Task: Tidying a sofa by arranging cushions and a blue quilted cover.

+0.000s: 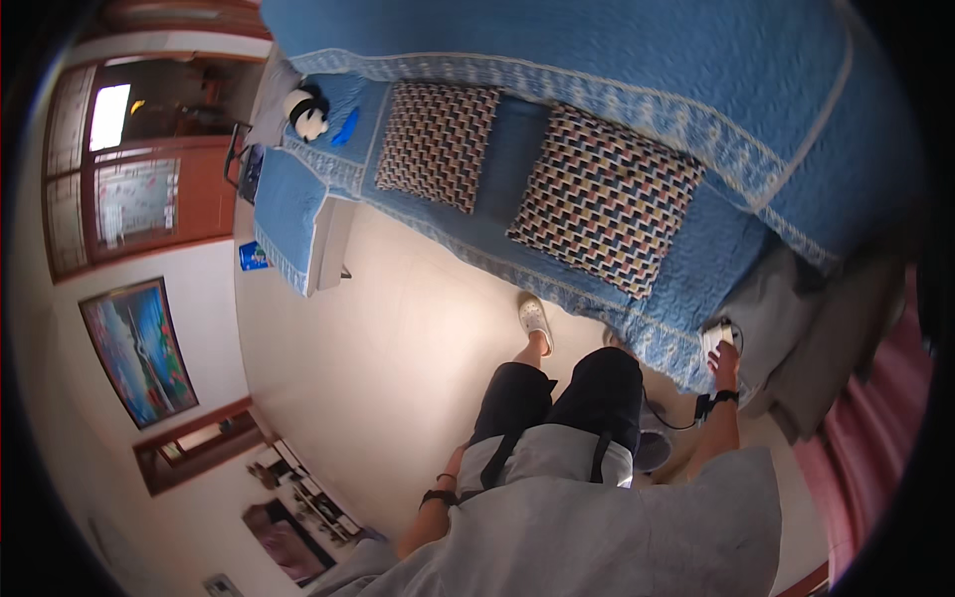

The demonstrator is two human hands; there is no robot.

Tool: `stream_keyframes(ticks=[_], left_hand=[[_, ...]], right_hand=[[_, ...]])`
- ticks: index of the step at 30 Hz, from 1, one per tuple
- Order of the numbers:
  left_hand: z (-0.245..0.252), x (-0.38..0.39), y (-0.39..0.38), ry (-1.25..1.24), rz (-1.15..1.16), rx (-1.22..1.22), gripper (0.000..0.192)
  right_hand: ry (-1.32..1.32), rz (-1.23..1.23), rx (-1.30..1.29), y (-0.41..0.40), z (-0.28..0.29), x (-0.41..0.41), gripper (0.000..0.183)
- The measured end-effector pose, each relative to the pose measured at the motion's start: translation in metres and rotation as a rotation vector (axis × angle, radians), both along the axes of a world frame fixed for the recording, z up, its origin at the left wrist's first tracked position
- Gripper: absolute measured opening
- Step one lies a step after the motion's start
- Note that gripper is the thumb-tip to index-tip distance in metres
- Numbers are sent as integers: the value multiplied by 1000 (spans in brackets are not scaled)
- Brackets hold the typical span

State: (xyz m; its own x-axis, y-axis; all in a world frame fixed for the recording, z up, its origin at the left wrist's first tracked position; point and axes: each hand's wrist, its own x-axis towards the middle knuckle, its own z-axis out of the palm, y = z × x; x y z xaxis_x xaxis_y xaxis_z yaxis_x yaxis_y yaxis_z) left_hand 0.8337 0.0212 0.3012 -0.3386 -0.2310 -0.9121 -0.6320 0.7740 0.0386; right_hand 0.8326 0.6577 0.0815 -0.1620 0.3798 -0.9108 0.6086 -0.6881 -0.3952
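At the right end of the blue quilted sofa cover (pixel 679 298), my right hand (pixel 724 358) is on a small white object (pixel 716 340), whose exact kind I cannot tell. A grey cloth (pixel 772 313) lies just beyond it. My left hand (pixel 461 457) hangs by my left hip, mostly hidden behind my side, and its fingers do not show clearly. Two cushions with a zigzag block pattern, a larger one (pixel 608 198) and a smaller one (pixel 440 145), rest on the sofa. A black cable (pixel 668 424) runs near my right wrist.
A panda plush toy (pixel 307 113) and a bright blue item (pixel 345 127) lie at the sofa's far left corner. The covered sofa section (pixel 291 201) juts out over the pale floor (pixel 358 321). Pink curtains (pixel 869 425) hang at the right. A framed painting (pixel 139 351) is on the wall.
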Motion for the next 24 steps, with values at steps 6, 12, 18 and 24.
stream_keyframes(ticks=[6,12,18,24], left_hand=[[-7,-66,36,146,4,237,35],[-55,-163,-6,180,-500,346,31],[-35,-271,-36,372,143,494,29],[-31,-305,-81,449,235,509,28]], right_hand=[[100,374,-169,-72,73,-84,25],[243,653,76,-146,129,-132,25],[133,549,136,-210,137,-93,19],[-196,482,-28,-292,195,-78,12]])
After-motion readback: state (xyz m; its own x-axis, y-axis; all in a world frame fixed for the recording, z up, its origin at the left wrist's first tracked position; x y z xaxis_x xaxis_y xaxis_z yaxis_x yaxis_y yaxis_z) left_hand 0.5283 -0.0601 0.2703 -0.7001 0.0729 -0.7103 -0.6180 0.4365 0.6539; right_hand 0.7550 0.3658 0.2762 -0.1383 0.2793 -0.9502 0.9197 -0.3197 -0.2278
